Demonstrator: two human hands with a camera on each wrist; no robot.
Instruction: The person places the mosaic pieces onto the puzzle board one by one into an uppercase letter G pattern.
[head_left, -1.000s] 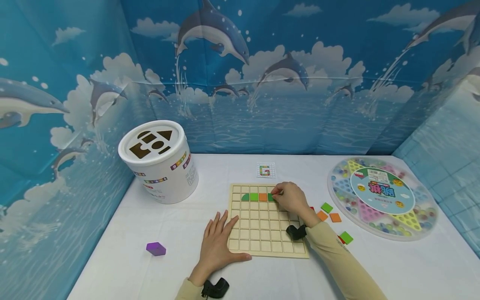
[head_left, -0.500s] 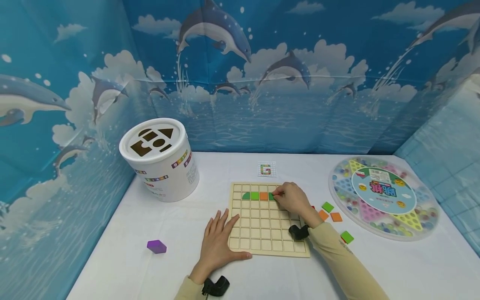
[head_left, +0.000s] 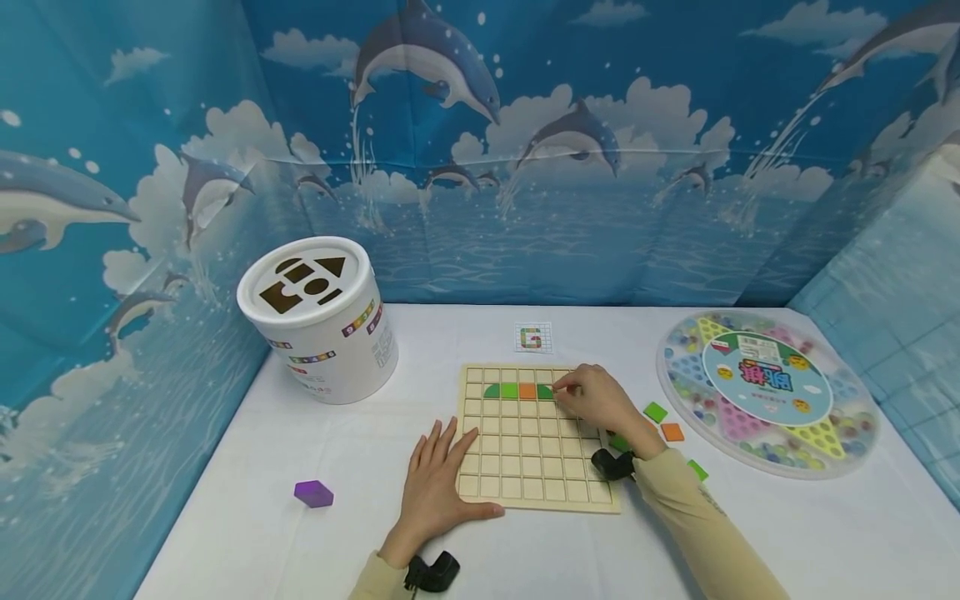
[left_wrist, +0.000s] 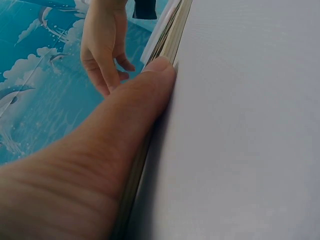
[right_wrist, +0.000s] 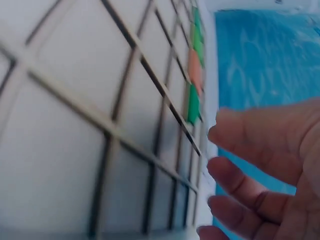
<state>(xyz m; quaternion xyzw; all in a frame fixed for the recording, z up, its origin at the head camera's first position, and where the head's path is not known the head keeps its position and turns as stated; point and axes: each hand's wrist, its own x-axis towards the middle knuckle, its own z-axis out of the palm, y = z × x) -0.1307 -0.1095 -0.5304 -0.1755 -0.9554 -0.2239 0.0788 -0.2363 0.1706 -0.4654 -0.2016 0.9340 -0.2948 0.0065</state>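
A pale wooden grid board [head_left: 521,467] lies on the white table. In its second row sit a green rounded tile [head_left: 492,391], a green square tile [head_left: 509,391], an orange square tile [head_left: 527,391] and another green rounded tile [head_left: 545,391]. My right hand [head_left: 596,400] hovers just right of that last tile. In the right wrist view its fingers [right_wrist: 230,175] are loosely bent, with nothing between them and the thumb. My left hand [head_left: 431,492] rests spread at the board's lower left corner; its thumb [left_wrist: 130,110] lies along the near edge.
Behind the board lies a small pattern card [head_left: 533,337]. Loose tiles, including a green one [head_left: 656,412] and an orange one [head_left: 672,432], lie to the right near a round game box [head_left: 765,379]. On the left are a white bucket [head_left: 330,358] and a purple block [head_left: 313,493].
My right hand has drawn slightly right, away from the right-hand green rounded tile, which now shows more fully in the row. My left hand has stayed where it was.
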